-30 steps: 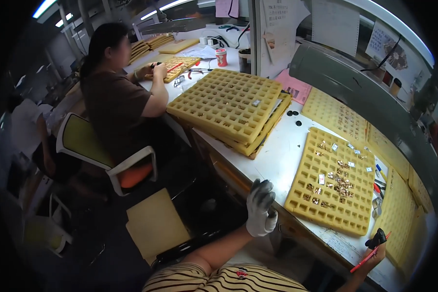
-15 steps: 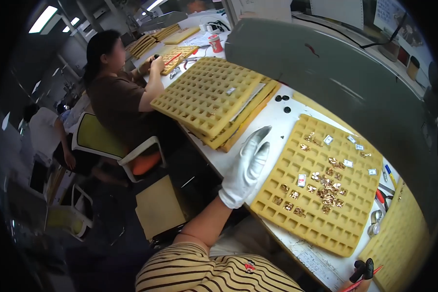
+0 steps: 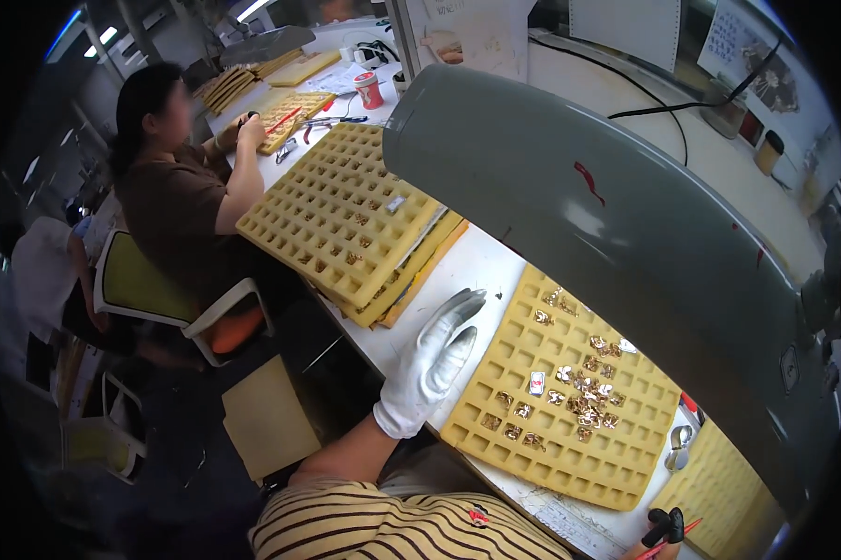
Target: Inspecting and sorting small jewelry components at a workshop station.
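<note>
My left hand, in a white glove with greyed fingertips, rests beside the left edge of a yellow tray. Its fingers stretch out with the thumb apart, and nothing is in it. The tray has rows of square pockets. Small shiny gold-coloured metal pieces lie heaped near its middle and in several pockets, with a small white label among them. At the lower right, my right hand, black covers on its fingertips, pinches a thin red pointed tool. Its lower part is cut off by the picture's edge.
A large grey curved hood overhangs the table and hides the tray's far right corner. Stacked yellow trays stand at the left. Beyond them a co-worker sits at another tray. A silvery round metal item and another yellow tray lie right.
The view has shifted, so the hood looms larger and covers more of the tray and the small black items beyond it. Both hands keep their poses; the right still grips the red tool.
</note>
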The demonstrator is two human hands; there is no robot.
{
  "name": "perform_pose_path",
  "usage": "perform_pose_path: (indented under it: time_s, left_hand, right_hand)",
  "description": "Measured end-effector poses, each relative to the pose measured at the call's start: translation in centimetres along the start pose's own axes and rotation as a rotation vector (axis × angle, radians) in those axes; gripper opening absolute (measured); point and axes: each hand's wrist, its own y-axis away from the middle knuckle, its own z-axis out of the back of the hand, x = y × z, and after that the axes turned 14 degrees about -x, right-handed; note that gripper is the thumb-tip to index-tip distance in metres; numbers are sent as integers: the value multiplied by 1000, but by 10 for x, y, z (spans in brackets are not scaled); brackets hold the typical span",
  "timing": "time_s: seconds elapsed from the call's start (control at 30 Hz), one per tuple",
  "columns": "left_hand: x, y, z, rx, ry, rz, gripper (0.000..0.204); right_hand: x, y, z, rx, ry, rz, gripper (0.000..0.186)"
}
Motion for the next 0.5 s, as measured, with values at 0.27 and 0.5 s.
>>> perform_pose_path:
  time_s: [0.27,0.5]
  left_hand:
    - [2,2,2,142,85,-32,41]
    - [-2,18,-3,266,-79,-174,45]
  right_hand:
    - [3,-6,-21,-129,247,337,19]
    - [23,-14,-13,-68,380,557,27]
